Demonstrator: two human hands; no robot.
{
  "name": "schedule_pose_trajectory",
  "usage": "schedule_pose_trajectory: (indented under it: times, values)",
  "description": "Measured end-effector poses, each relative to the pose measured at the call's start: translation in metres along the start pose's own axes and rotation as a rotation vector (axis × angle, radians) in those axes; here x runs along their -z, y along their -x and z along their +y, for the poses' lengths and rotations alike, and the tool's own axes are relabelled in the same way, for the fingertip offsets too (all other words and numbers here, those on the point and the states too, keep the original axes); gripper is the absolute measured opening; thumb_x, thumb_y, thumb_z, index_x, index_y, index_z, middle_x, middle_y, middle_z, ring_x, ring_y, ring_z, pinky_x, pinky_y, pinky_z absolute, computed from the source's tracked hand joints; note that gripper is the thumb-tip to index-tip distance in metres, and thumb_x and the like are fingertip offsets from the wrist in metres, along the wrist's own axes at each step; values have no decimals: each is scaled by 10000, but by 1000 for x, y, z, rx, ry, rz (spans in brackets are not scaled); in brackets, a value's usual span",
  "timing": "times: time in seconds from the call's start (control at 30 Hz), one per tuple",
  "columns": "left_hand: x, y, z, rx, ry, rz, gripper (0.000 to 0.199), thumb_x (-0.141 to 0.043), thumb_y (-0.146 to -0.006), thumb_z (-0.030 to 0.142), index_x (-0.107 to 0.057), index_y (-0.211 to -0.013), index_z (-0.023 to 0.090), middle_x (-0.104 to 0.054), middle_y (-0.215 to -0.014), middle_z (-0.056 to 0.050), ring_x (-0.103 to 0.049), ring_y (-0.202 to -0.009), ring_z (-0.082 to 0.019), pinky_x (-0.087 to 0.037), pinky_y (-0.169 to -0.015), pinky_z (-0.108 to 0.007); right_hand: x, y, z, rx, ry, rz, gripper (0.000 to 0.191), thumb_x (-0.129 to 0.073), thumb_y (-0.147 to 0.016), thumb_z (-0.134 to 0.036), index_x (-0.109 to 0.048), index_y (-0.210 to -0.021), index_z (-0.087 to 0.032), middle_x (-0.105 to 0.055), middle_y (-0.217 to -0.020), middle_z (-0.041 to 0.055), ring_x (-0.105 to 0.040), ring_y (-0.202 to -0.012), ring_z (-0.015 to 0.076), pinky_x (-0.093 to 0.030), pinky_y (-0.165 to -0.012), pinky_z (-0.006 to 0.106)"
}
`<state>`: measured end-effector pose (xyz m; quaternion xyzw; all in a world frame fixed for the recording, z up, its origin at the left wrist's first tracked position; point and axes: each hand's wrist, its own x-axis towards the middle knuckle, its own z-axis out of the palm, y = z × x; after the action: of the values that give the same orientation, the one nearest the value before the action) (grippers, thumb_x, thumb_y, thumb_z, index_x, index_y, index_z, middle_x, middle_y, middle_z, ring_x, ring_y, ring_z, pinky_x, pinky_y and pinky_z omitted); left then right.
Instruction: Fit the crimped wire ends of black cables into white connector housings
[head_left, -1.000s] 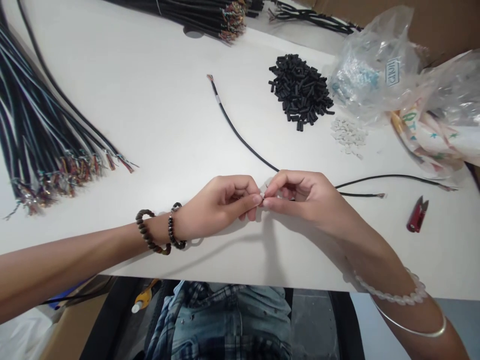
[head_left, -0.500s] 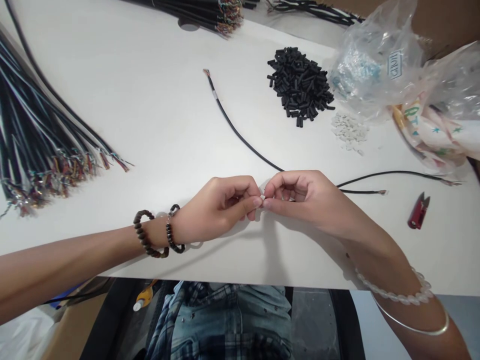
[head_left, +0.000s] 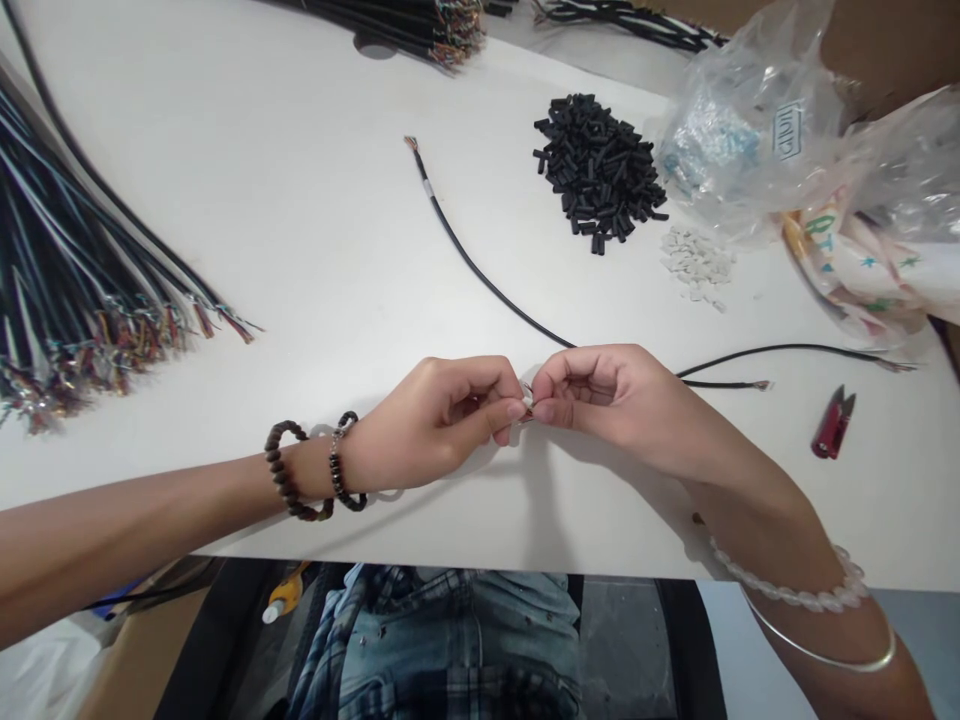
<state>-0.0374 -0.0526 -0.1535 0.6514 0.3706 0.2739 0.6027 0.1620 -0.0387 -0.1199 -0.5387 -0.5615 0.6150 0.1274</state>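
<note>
My left hand (head_left: 450, 415) is closed in a pinch on a small white connector piece (head_left: 527, 402). Fingertip to fingertip with it, my right hand (head_left: 600, 395) pinches thin wires (head_left: 528, 415) at the white piece. How far the wires sit in it is hidden by my fingers. A black cable (head_left: 487, 280) with bare coloured wire ends and a white band curves down behind my right hand. To the right of that hand two black cable lengths (head_left: 780, 348) come out, one ending in loose wires, the shorter in a small light tip. Their join is covered by the hand.
Black tube pieces (head_left: 598, 170) lie heaped beyond my hands, beside small white pieces (head_left: 697, 262). Red snips (head_left: 832, 425) rest at right. Clear plastic bags (head_left: 750, 130) stand at the back right. Bundles of black cables lie at left (head_left: 67, 240) and at the back (head_left: 390, 25).
My right fingertips have drawn slightly away from the left ones, so thin wires now show between them by the white piece. The view has shifted a little.
</note>
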Motion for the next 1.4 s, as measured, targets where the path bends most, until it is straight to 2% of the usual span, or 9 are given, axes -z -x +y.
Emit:
schedule_pose_trajectory:
  times: [0.23, 0.37, 0.5, 0.63, 0.7, 0.83, 1.1, 1.3, 1.4]
  values:
    - [0, 0, 0, -39, -35, 12, 192, -529, -928, 207, -604, -756, 166, -614, -642, 27, -457, -517, -84, -363, -482, -221, 2, 4, -3, -42, -26, -76, 217, -701, -774, -371, -649, -813, -165, -575, -769, 25, -466, -670, 124, -319, -580, 258]
    - [-1, 0, -1, -68, -59, 33, 201, -528, -923, 191, -599, -736, 166, -582, -615, 39, -429, -507, -78, -342, -469, -215, -1, 5, -4, -65, -31, -51, 210, -610, -851, -385, -616, -837, -176, -536, -751, 6, -445, -637, 111, -309, -567, 254]
    - [0, -1, -4, -75, -42, 42, 190, -533, -917, 197, -597, -740, 169, -599, -627, 27, -457, -525, -87, -346, -476, -223, -5, 7, -1, 84, 73, 31, 188, -545, -919, -336, -589, -826, -178, -558, -786, -7, -481, -703, 109, -346, -617, 254]
    - [0, -3, -6, -42, 90, 54, 196, -555, -926, 236, -605, -748, 170, -596, -625, 21, -484, -551, -92, -374, -497, -216, -8, 8, 2, 224, 179, 102, 162, -525, -951, -296, -591, -848, -190, -590, -832, -22, -529, -793, 105, -382, -675, 244]
    - [-1, -3, -5, -23, 163, 64, 190, -564, -924, 207, -612, -745, 168, -597, -629, 23, -498, -568, -85, -399, -526, -205, -9, 8, 2, 260, 208, 123, 142, -535, -950, -278, -599, -853, -196, -602, -852, -30, -543, -810, 100, -394, -676, 235]
    - [-1, -4, -1, 8, 263, 86, 191, -577, -913, 148, -633, -731, 167, -610, -630, 17, -507, -571, -77, -407, -539, -192, -9, 7, 2, 341, 227, 184, 131, -567, -932, -224, -606, -813, -186, -585, -786, -40, -523, -722, 80, -386, -603, 219]
    - [0, -5, -2, 45, 433, 74, 184, -659, -910, 217, -675, -732, 171, -622, -637, 9, -523, -596, -72, -430, -561, -163, -18, 10, -2, 406, 219, 296, 173, -574, -941, -168, -630, -778, -164, -583, -761, -24, -519, -733, 84, -401, -594, 209]
    - [0, -6, -2, 51, 437, 79, 181, -686, -897, 254, -681, -735, 173, -631, -641, 7, -530, -600, -77, -435, -561, -168, -9, 7, 0, 356, 134, 161, 171, -556, -974, -219, -667, -853, -171, -655, -793, -22, -580, -731, 87, -423, -623, 223]
    - [0, -7, 0, 65, 405, 99, 199, -674, -897, 253, -681, -710, 185, -633, -632, 3, -520, -585, -93, -435, -552, -200, -6, 5, 1, 346, 158, 175, 172, -548, -979, -223, -686, -885, -181, -677, -817, -10, -602, -740, 104, -429, -621, 237]
